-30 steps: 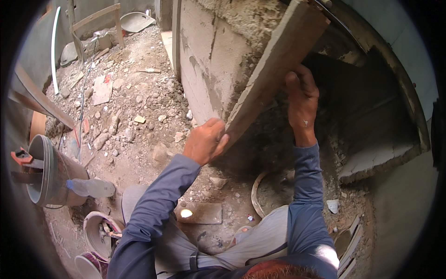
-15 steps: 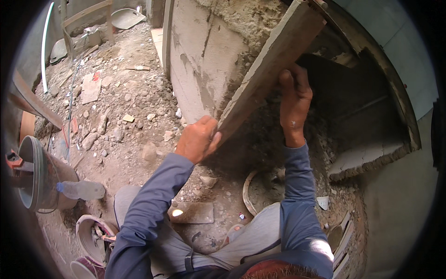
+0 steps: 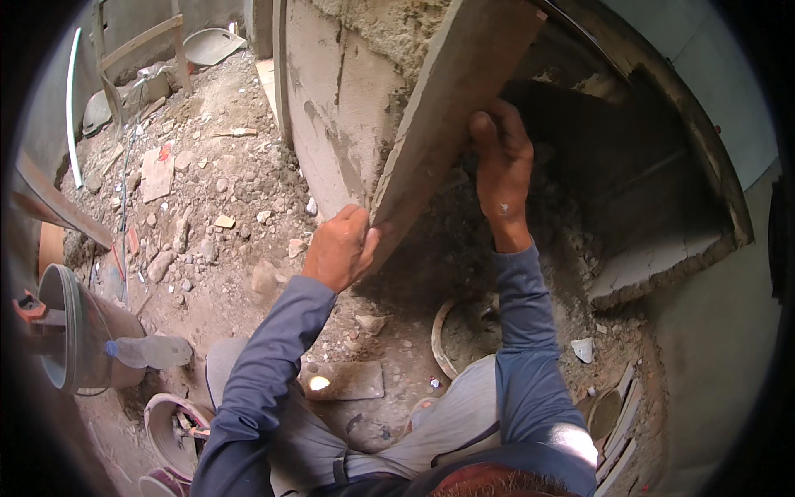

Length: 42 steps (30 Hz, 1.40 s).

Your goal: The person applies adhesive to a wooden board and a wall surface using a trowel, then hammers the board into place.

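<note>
A long flat board (image 3: pixel 447 108), grey with mortar along its edge, stands aslant against the end of a rough plastered wall (image 3: pixel 327 108). My left hand (image 3: pixel 338 248) is closed at the board's lower left edge, close to the wall's bottom corner. Higher up, my right hand (image 3: pixel 503 178) holds the board's right side. Its thumb lies toward the board's face and its fingers are bent; their tips are partly hidden. Between my legs and the board, a round basin (image 3: pixel 443 352) with grey mortar sits on the ground.
Rubble (image 3: pixel 224 190) covers the floor at left. A bucket (image 3: pixel 99 331), a plastic bottle (image 3: pixel 153 352) and a smaller pail (image 3: pixel 161 422) stand at my left. A broken-edged slab (image 3: pixel 662 269) juts out at right. A flat tile (image 3: pixel 356 381) lies before me.
The view has shifted slightly, so the wall, board and both hands appear a little farther left. Both hands keep their places on the board.
</note>
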### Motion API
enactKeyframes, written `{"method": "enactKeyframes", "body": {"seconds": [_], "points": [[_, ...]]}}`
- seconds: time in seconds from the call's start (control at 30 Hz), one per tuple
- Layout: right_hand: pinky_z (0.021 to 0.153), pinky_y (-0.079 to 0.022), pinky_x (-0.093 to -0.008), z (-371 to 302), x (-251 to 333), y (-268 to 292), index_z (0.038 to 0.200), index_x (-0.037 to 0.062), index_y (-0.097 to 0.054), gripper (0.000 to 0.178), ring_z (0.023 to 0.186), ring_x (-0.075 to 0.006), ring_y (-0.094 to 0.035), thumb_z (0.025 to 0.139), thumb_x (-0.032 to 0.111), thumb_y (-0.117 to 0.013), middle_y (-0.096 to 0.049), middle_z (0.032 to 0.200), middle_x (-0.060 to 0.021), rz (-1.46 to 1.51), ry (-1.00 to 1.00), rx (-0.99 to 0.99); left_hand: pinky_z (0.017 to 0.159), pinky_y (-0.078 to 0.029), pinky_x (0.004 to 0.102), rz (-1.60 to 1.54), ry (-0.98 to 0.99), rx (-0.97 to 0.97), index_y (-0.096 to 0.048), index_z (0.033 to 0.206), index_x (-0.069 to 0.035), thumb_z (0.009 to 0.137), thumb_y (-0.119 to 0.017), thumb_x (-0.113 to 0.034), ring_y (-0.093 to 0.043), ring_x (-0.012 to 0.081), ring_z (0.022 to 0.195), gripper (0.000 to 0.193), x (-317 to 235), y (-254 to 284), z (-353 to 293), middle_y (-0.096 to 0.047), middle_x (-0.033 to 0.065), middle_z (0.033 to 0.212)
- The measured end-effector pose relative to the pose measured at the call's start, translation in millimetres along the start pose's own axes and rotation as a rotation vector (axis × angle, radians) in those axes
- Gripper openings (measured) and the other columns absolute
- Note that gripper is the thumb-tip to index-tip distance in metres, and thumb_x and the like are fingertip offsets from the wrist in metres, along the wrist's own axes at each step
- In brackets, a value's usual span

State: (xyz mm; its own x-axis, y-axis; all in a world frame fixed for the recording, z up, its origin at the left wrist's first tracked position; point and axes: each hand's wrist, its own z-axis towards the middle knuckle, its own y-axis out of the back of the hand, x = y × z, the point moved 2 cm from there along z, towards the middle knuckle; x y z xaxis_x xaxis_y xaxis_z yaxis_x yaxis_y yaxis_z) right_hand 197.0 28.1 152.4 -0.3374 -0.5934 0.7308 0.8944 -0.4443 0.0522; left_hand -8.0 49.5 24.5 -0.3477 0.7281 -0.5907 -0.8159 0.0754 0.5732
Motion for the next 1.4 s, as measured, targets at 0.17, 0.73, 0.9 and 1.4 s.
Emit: {"method": "enactKeyframes", "body": {"seconds": [0.17,0.73,0.9,1.4], "points": [[0.079,-0.046,-0.0233,4,-2,1,0.112,-0.0001,-0.062,0.023,0.088,-0.0065,-0.054,0.099,0.018,-0.064,-0.063,0.097,-0.0001,-0.035,0.026,0.038,0.060,-0.046,0.0438,0.004,-0.022,0.000,-0.063,0.099,-0.002,0.089,-0.069,-0.012,-0.060,0.0376,0.066,0.015,9,-4,-4,-0.059,0.0179,0.082],[0.077,-0.046,-0.0249,5,2,6,0.107,-0.0002,-0.062,0.024,0.086,-0.0065,-0.054,0.097,0.021,-0.066,-0.063,0.091,0.0003,-0.006,-0.084,0.023,0.061,-0.047,0.0491,-0.014,0.029,0.062,-0.051,0.085,0.000,0.086,-0.069,-0.010,-0.061,0.0432,0.072,0.020,2,-3,2,-0.057,0.0198,0.080],[0.084,-0.048,-0.0316,3,-24,13,0.118,-0.0024,-0.061,0.038,0.096,-0.0165,-0.060,0.096,0.029,-0.067,-0.066,0.102,-0.0088,0.025,0.001,0.057,0.061,-0.046,0.0483,0.110,-0.011,0.044,-0.054,0.081,-0.001,0.086,-0.071,-0.013,-0.061,0.0426,0.072,0.022,13,-7,2,-0.058,0.0218,0.076],[0.068,-0.046,-0.0313,15,-27,6,0.095,0.0000,-0.063,0.030,0.075,-0.0116,-0.053,0.098,0.030,-0.065,-0.060,0.081,-0.0039,0.043,0.252,0.051,0.065,-0.053,0.0292,-0.087,0.104,0.079,-0.071,0.100,-0.001,0.093,-0.069,-0.019,-0.069,0.0147,0.072,0.019,11,-10,5,-0.073,0.0125,0.080]]}}
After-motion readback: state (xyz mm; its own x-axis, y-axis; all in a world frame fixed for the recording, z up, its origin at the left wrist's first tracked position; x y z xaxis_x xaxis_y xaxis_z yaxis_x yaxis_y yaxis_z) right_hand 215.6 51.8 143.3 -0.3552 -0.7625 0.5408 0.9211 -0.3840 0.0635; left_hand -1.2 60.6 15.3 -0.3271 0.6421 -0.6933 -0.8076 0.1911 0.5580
